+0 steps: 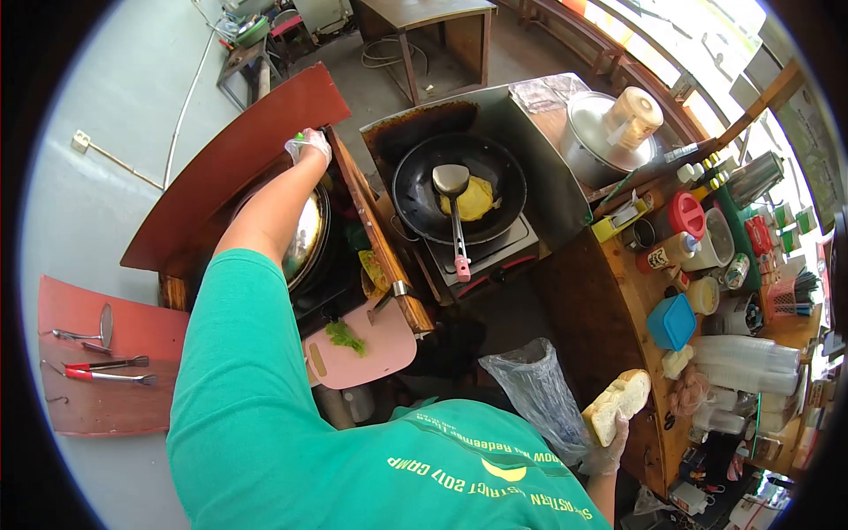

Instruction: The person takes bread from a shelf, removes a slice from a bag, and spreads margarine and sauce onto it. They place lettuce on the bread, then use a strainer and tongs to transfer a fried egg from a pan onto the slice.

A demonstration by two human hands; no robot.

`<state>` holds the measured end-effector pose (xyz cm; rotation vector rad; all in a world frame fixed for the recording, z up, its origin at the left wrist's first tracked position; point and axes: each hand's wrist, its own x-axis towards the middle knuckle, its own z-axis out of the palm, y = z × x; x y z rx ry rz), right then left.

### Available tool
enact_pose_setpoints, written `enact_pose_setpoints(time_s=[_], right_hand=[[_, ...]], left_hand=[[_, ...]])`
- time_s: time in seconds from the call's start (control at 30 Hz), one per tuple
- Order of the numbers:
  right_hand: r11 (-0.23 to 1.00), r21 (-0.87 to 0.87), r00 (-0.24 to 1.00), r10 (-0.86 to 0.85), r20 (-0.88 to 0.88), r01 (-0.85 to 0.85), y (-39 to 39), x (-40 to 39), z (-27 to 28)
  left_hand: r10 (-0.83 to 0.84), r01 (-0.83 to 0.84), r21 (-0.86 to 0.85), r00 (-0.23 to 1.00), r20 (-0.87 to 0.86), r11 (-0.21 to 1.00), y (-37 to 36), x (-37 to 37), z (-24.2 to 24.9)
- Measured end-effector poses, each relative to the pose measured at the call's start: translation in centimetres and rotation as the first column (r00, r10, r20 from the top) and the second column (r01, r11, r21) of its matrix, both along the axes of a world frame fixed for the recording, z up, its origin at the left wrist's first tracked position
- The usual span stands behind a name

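Note:
My left hand (309, 150), in a clear plastic glove, reaches far forward to the top of the wooden frame beside a red panel (238, 168). Its fingers look closed, with a bit of green at them that I cannot make out. Low on the right, my gloved right hand (608, 452) grips a slice of bread (617, 405). A clear plastic bag (534, 389) hangs beside that hand. Ahead, a black wok (415, 199) holds a yellow egg omelette (477, 198), with a metal spatula (452, 181) resting in it. Green lettuce (344, 337) lies on a pink cutting board (384, 349).
A round metal lid (309, 234) lies under my left arm. A large lidded pot (587, 132) stands behind the wok's metal screen (552, 159). The right-hand wooden counter (632, 300) carries a blue container (671, 322), jars and plastic tubs. Tongs (110, 375) hang at far left.

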<state>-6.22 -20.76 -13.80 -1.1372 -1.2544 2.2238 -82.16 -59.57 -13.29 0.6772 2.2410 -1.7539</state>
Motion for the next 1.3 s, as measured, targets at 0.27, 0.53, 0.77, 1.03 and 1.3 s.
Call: enact_pose_setpoints(time_s=[0.27,0.53,0.77,1.03,1.3], right_hand=[[0.994,-0.108,0.999,-0.027,-0.022,0.024,-1.6,-0.6,1.1],[0.993,-0.108,0.999,-0.039,0.007,0.04,-1.9,0.0,0.0],[0.999,-0.05,1.0,0.02,0.008,-0.019,-3.3,-2.7,3.6],[0.925,0.116,0.9,0.38,-0.216,-0.362,-8.3,-10.9,9.4],[-0.078,0.702,0.396,0.779,0.486,-0.708,-27.1,-22.0,14.2]], left_hand=[[0.08,-0.065,0.115,0.989,-0.127,0.991,1.2,-0.4,2.3],[0.137,-0.125,0.067,0.963,-0.234,0.99,1.6,-1.8,0.8],[-0.045,0.081,0.249,0.988,-0.146,0.965,2.1,2.6,6.0],[-0.304,0.397,0.915,0.865,-0.399,-0.072,0.7,31.9,20.5],[-0.436,-0.536,0.115,0.778,0.451,-0.837,-6.6,51.5,9.7]])
